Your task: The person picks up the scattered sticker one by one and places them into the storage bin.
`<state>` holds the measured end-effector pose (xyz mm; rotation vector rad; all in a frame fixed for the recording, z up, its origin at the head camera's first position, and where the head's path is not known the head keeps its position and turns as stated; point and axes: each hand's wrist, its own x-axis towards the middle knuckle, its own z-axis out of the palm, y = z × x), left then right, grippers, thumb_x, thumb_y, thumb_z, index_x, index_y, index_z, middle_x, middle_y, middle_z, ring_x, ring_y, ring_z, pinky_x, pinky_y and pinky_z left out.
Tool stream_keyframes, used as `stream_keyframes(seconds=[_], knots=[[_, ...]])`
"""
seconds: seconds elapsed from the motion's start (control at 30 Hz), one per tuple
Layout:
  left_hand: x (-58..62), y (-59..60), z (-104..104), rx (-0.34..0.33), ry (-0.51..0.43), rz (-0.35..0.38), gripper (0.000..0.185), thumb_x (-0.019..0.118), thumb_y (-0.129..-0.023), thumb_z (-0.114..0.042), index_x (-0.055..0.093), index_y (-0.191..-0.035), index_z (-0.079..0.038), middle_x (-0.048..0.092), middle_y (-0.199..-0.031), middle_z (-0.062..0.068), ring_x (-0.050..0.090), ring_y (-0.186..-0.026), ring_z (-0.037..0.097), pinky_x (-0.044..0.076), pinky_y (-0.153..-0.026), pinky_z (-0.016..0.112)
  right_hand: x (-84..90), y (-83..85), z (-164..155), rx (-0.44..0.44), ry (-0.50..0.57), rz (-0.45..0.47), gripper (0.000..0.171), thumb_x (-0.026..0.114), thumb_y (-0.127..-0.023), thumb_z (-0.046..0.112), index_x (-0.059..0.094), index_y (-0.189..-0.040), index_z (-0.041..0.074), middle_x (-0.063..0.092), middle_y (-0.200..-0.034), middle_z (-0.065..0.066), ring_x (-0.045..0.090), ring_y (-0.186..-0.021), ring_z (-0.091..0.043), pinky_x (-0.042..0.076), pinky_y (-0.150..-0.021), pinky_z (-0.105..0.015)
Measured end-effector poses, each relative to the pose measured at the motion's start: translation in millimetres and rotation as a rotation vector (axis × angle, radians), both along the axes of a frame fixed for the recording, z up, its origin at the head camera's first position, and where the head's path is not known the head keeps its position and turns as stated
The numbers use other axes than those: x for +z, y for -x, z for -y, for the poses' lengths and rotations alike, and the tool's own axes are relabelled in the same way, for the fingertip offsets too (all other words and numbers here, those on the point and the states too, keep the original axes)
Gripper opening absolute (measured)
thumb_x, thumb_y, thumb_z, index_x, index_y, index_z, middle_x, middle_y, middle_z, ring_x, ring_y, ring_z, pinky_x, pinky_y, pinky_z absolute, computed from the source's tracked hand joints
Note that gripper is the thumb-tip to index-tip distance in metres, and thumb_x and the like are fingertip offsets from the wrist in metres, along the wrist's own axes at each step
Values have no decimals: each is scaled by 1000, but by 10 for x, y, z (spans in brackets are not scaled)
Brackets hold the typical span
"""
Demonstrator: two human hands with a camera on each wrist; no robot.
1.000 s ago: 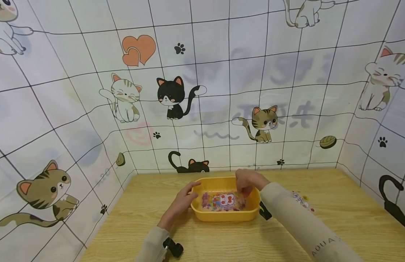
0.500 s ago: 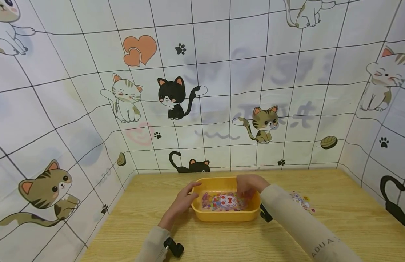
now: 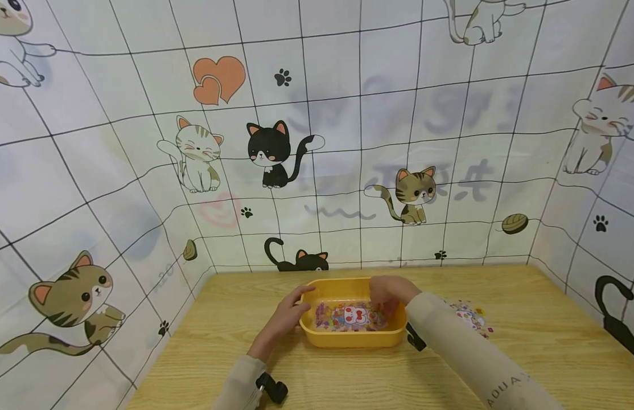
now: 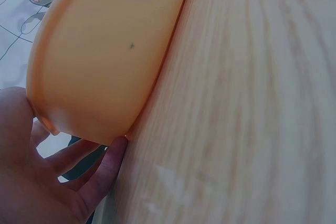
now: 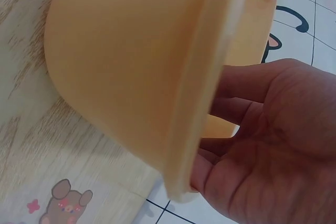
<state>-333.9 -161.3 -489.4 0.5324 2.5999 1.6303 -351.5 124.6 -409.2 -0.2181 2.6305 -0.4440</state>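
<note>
Yellow tub sits on the desk between the two hands, and a loose layer of small colourful stickers covers its floor, with one larger white-and-red piece among them. Left hand rests against the tub's outer left wall, thumb hooked over the rim and fingers lying fairly straight along the side; the left wrist view shows fingertips at the foot of the wall where it meets the desk, bracing rather than clasping. Right hand reaches down over the far right rim, fingers bent into the tub among the pieces; whether they pinch one yet cannot be told, since the rim and the hand itself hide the tips. More stickers lie on the desk just to the right of the right forearm. Judgement on doing this well: the left hand should hold the tub steady so that it does not slide on the smooth wood. The right fingers should separate a single piece with thumb and forefinger instead of scooping, then lift it straight up clear of the rim so neighbours are not dragged out. Thin, flat pieces will likely cling, so a light nail-edge pick suits them.
</note>
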Motion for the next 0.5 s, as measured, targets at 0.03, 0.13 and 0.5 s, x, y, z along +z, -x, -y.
stream_keyframes(seconds=[0.03, 0.13, 0.5], knots=[[-1, 5, 0, 1, 3, -5, 46, 55, -100, -14, 58, -146, -16, 41, -163, 18, 42, -146, 47, 51, -105, 56, -3, 2, 5, -2, -11, -7, 10, 66, -92, 4, 69, -82, 2, 67, -74, -10, 66, -60, -17, 60, -63, -29], [-2, 13, 0, 3, 9, -12, 45, 54, -100, -15, 58, -146, -17, 42, -163, 16, 36, -150, 46, 44, -112, 60, -5, 2, 18, 0, -51, -29, 10, 66, -92, 5, 70, -84, 1, 64, -71, -8, 65, -58, -16, 60, -62, -29], [-31, 28, 5, 0, 16, 4, 45, 54, -101, -16, 58, -146, -17, 40, -164, 17, 39, -148, 49, 51, -106, 57, 61, -57, 25, 47, -64, -113, 8, 64, -92, 4, 64, -84, 3, 59, -68, -6, 56, -53, -14, 49, -51, -23]])
